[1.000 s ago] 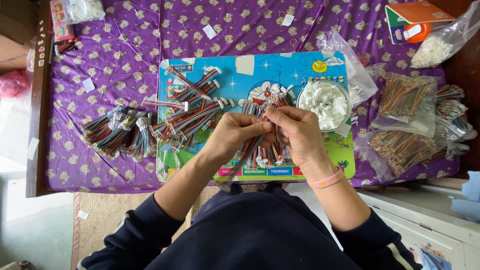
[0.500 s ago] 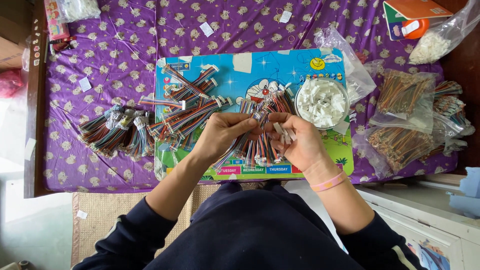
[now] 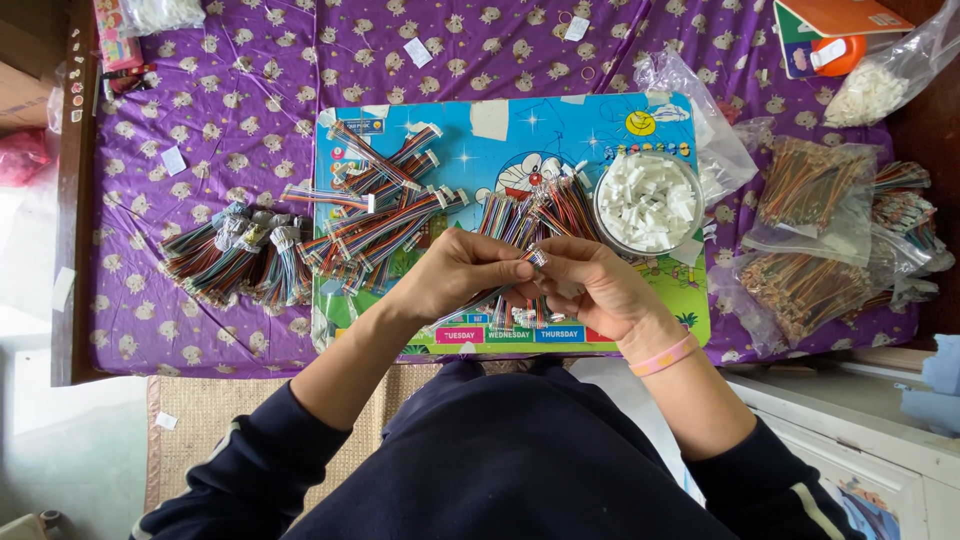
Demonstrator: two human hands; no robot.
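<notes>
Head view looks straight down on a person in a dark blue top, arms reaching forward over a colourful cartoon board (image 3: pixel 520 150) that lies on a purple patterned cloth (image 3: pixel 250 110). The left hand (image 3: pixel 455 275) and the right hand (image 3: pixel 595 285) meet just above the near edge of the board. The fingers of both hands are pinched together on one thin cable (image 3: pixel 525 265) with a small white plug at its tip, held between the two hands at the fingertips. A pink band (image 3: pixel 665 355) sits on the right wrist.

Just beyond the hands, a heap of loose coloured wires (image 3: pixel 545 210) lies on the board. To the left of it, more bundles of finished cables (image 3: pixel 385 205) spread across the board's left half, and a further pile (image 3: pixel 235 255) rests on the cloth beside the board. At the board's right side stands a round clear bowl (image 3: pixel 648 200) full of small white plugs.

Farther right, clear plastic bags (image 3: pixel 815 235) hold more wires. At the far right corner lies another bag of white parts (image 3: pixel 880 85).
</notes>
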